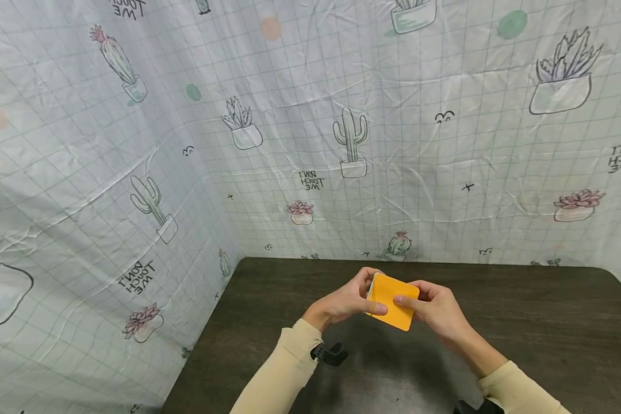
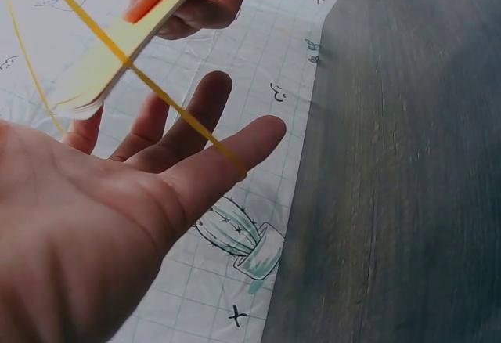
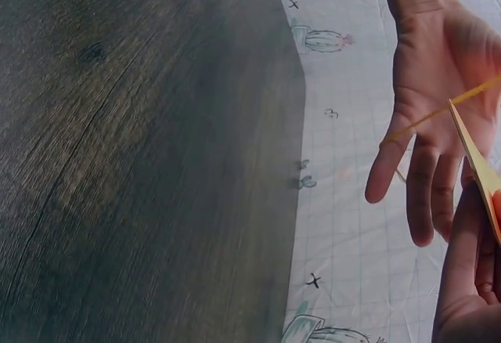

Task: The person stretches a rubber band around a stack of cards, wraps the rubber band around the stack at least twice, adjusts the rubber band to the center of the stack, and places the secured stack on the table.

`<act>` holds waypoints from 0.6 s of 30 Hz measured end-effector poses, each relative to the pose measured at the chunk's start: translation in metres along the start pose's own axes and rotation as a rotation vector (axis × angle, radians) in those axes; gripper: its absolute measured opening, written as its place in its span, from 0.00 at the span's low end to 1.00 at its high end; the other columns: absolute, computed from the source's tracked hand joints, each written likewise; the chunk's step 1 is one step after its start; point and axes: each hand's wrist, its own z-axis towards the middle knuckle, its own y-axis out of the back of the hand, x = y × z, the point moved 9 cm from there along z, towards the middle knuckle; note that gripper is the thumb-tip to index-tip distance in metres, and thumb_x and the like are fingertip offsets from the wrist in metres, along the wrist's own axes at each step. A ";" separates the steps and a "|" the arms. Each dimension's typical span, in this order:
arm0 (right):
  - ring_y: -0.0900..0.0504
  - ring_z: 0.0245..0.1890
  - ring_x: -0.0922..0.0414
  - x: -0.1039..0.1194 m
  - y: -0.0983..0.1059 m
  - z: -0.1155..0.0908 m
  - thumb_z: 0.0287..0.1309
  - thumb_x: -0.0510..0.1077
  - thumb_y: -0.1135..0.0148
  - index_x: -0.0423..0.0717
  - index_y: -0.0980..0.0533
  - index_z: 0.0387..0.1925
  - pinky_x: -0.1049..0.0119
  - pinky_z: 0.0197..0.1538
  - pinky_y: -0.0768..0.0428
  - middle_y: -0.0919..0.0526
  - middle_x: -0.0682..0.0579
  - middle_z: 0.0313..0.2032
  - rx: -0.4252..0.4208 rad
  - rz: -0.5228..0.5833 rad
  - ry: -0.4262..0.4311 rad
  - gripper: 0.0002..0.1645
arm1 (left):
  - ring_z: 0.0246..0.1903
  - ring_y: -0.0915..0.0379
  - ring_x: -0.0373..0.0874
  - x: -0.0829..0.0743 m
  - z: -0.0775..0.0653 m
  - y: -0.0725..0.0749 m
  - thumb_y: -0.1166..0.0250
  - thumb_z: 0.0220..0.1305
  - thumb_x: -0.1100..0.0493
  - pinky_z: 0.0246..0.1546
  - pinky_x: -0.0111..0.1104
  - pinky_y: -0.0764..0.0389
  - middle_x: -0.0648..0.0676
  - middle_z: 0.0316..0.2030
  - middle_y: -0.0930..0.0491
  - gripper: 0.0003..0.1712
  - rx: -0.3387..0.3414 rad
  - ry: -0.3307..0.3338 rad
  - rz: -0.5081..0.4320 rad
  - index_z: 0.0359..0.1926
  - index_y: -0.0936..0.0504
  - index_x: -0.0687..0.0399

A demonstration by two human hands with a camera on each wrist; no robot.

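A thin yellow-orange stack of cards (image 1: 390, 287) with rounded corners is held up over the table. My right hand (image 1: 440, 313) pinches it by the right side, thumb flat on the near face and fingers behind. At its left edge is my left hand (image 1: 344, 302), the thumb overlapping the cards in the head view. The left wrist view shows this hand's fingers spread and extended. A yellow rubber band (image 2: 188, 116) loops round its little finger and stretches taut across the edge of the stack. Another strand runs down behind the cards.
The dark wooden table (image 1: 522, 322) lies beneath both hands. Behind it and on the left hangs a white gridded sheet (image 1: 269, 184) printed with cacti. Black straps (image 1: 330, 354) are on the wrists, over cream sleeves (image 1: 279, 368).
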 end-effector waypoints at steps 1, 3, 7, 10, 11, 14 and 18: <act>0.14 0.35 0.51 0.000 0.000 0.000 0.63 0.42 0.30 0.27 0.24 0.53 0.59 0.39 0.13 0.17 0.43 0.38 -0.006 0.003 -0.003 0.25 | 0.46 0.21 0.43 0.000 0.000 0.000 0.34 0.64 0.66 0.52 0.43 0.18 0.51 0.51 0.30 0.35 0.001 -0.002 0.000 0.63 0.46 0.49; 0.14 0.36 0.52 0.001 0.000 0.001 0.63 0.42 0.30 0.27 0.24 0.53 0.59 0.40 0.13 0.17 0.43 0.39 -0.026 0.008 -0.005 0.25 | 0.47 0.21 0.43 0.001 0.000 0.001 0.32 0.63 0.63 0.53 0.44 0.19 0.51 0.51 0.29 0.36 0.000 0.001 -0.002 0.63 0.46 0.48; 0.14 0.36 0.53 0.002 0.004 0.001 0.62 0.43 0.29 0.28 0.24 0.53 0.59 0.40 0.13 0.17 0.44 0.39 -0.076 0.018 -0.007 0.26 | 0.47 0.21 0.43 0.003 0.000 0.001 0.30 0.63 0.59 0.55 0.48 0.20 0.51 0.53 0.30 0.38 -0.002 -0.007 -0.018 0.64 0.46 0.49; 0.14 0.36 0.53 0.001 0.004 0.002 0.62 0.43 0.29 0.28 0.24 0.53 0.60 0.40 0.13 0.17 0.44 0.39 -0.091 0.026 -0.007 0.25 | 0.47 0.21 0.43 0.004 0.001 0.001 0.30 0.64 0.58 0.56 0.50 0.22 0.51 0.53 0.29 0.38 -0.006 -0.011 -0.027 0.64 0.46 0.49; 0.14 0.36 0.53 0.001 0.003 0.002 0.62 0.43 0.29 0.28 0.24 0.52 0.59 0.40 0.13 0.17 0.44 0.39 -0.088 0.027 -0.006 0.25 | 0.47 0.21 0.43 0.004 0.001 0.002 0.30 0.64 0.57 0.55 0.49 0.21 0.51 0.53 0.28 0.38 -0.010 -0.014 -0.029 0.64 0.46 0.49; 0.14 0.35 0.52 -0.002 -0.001 0.002 0.62 0.43 0.29 0.28 0.24 0.52 0.59 0.40 0.13 0.17 0.43 0.39 -0.067 0.023 -0.011 0.25 | 0.47 0.21 0.43 0.004 0.002 0.003 0.30 0.64 0.57 0.54 0.46 0.19 0.51 0.51 0.26 0.37 -0.027 -0.022 -0.034 0.63 0.46 0.48; 0.14 0.35 0.51 -0.003 -0.006 0.001 0.63 0.44 0.30 0.28 0.24 0.52 0.58 0.40 0.13 0.17 0.42 0.39 -0.042 -0.004 -0.015 0.25 | 0.47 0.22 0.43 0.003 0.003 0.005 0.32 0.65 0.58 0.52 0.41 0.18 0.52 0.51 0.27 0.36 -0.035 -0.033 -0.038 0.64 0.45 0.50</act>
